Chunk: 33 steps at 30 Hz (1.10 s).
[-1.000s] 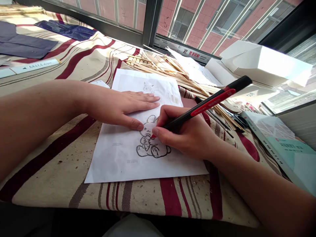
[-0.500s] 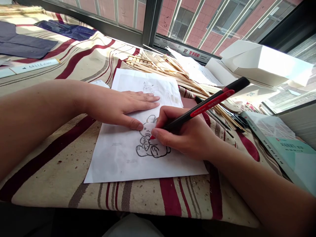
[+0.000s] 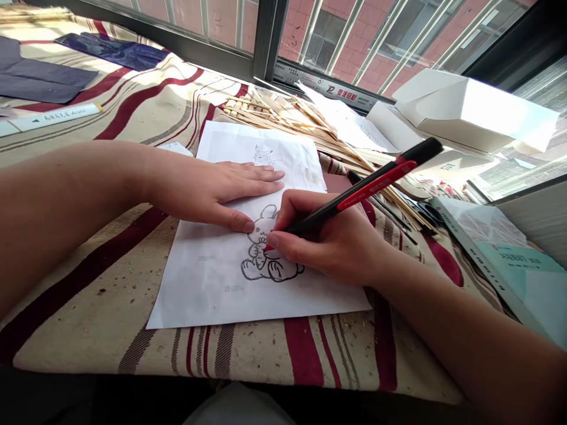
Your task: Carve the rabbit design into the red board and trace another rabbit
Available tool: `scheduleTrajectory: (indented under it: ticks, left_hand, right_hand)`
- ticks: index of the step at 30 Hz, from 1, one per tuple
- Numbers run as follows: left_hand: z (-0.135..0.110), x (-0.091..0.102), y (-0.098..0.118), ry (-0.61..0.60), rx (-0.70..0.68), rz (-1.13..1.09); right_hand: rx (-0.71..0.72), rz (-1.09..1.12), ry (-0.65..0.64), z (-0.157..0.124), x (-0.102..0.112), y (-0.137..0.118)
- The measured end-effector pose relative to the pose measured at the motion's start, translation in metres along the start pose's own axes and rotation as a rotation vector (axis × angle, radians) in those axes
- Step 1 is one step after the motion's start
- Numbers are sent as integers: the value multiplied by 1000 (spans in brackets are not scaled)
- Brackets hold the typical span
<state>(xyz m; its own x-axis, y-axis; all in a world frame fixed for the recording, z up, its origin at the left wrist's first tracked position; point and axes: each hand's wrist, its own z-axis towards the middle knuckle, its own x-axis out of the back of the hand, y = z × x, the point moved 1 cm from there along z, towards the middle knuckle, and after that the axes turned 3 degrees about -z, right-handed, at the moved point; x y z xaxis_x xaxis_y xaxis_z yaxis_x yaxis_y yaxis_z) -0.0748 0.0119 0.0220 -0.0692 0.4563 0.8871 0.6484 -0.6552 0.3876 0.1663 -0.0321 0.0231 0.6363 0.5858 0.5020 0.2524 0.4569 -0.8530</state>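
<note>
I have my right hand (image 3: 323, 239) closed around a red-and-black pen (image 3: 367, 192), its tip on a rabbit drawing (image 3: 261, 254). My left hand (image 3: 212, 198) lies open, pressing the paper (image 3: 199, 283) at the rabbit's 10 o'clock. Wooden sticks (image 3: 305, 127) lie at 12, a book (image 3: 491, 254) at 3.

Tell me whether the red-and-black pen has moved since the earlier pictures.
Yes: the pen has moved toward the person's left and slightly down, judged against the rabbit drawing on the paper sheet.
</note>
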Motion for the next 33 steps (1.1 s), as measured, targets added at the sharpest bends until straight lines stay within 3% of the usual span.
scheduleTrajectory:
  ticks: [33]
  left_hand:
    - [0, 2, 5, -7, 23, -1]
  right_hand:
    - [-32, 100, -130, -3, 4, 0]
